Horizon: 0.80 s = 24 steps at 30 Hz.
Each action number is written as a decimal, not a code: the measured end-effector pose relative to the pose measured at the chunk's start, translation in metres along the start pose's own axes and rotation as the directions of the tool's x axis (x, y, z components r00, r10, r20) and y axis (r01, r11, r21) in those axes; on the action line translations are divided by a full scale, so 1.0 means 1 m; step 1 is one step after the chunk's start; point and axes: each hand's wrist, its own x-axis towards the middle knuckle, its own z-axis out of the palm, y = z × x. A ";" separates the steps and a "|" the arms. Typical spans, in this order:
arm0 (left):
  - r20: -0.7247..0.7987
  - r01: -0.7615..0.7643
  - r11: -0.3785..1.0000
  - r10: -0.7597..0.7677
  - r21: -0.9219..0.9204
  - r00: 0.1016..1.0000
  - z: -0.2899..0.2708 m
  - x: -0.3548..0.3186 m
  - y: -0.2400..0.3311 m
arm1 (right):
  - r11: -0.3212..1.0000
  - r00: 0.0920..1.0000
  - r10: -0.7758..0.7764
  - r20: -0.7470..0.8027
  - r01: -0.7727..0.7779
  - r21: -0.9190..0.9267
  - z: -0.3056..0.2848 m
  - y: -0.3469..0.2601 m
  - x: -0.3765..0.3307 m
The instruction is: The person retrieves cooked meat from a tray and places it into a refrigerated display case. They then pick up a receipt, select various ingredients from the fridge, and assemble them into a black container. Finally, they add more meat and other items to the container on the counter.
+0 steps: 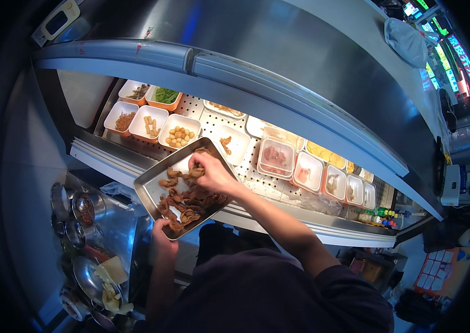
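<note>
A rectangular metal tray (145,186) is tilted over the front edge of a lit, refrigerated counter. My left hand (164,236) grips its near corner. Brown, curled pieces of cooked food (176,202) lie scattered in the tray; their exact kind is not clear. Inside the tray, my right hand (210,173) is closed on some of these brown pieces (196,171), its fingers partly hidden. Just beyond the tray stands a white tub (237,145) with a few similar brown bits. Beside it, another white tub (179,132) holds small round, yellowish balls.
More tubs with food (151,123) stand at the counter's left. Clear-lidded containers (276,155) line its right, near small bottles (382,215). The cabinet's metal hood (279,83) overhangs the back. At lower left, a steel worktop (110,222) carries bowls (86,275).
</note>
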 end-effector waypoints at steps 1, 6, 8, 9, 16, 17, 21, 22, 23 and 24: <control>-0.004 0.001 1.000 -0.001 -0.006 1.000 -0.003 0.001 0.001 | 0.989 1.000 0.014 0.001 -0.014 0.145 -0.009 -0.005 0.001; -0.027 0.021 0.998 -0.023 -0.060 0.999 -0.012 -0.005 0.007 | 0.806 0.972 0.214 0.099 -0.233 0.544 -0.064 0.021 0.013; -0.059 -0.028 0.997 0.024 -0.070 0.998 -0.028 -0.007 0.009 | 0.869 0.940 0.340 0.014 -0.320 0.378 -0.079 0.041 0.021; -0.072 -0.051 0.996 0.046 -0.071 0.996 -0.033 -0.008 0.009 | 0.931 0.945 0.328 -0.019 -0.319 0.178 -0.083 0.071 0.029; -0.121 -0.114 0.992 0.107 -0.050 0.987 -0.034 -0.027 0.021 | 0.646 0.953 0.280 0.115 -0.098 -0.757 -0.048 0.230 0.057; -0.131 -0.158 0.987 0.153 -0.026 0.979 -0.035 -0.031 0.019 | 0.574 0.956 0.237 0.171 0.004 -0.819 -0.040 0.241 0.060; -0.018 -0.155 0.987 0.154 -0.032 0.988 -0.048 -0.028 0.020 | 0.560 0.779 0.467 0.417 0.105 -0.822 -0.041 0.276 0.085; -0.038 -0.159 0.986 0.157 -0.044 0.987 -0.048 -0.030 0.019 | 0.588 0.773 0.479 0.417 0.071 -0.806 -0.040 0.266 0.088; -0.057 -0.163 0.985 0.160 -0.055 0.986 -0.048 -0.033 0.018 | 0.613 0.765 0.492 0.416 0.034 -0.789 -0.042 0.256 0.091; -0.057 -0.159 0.985 0.156 -0.059 0.986 -0.046 -0.035 0.020 | 0.632 0.763 0.510 0.397 -0.019 -0.775 -0.047 0.246 0.090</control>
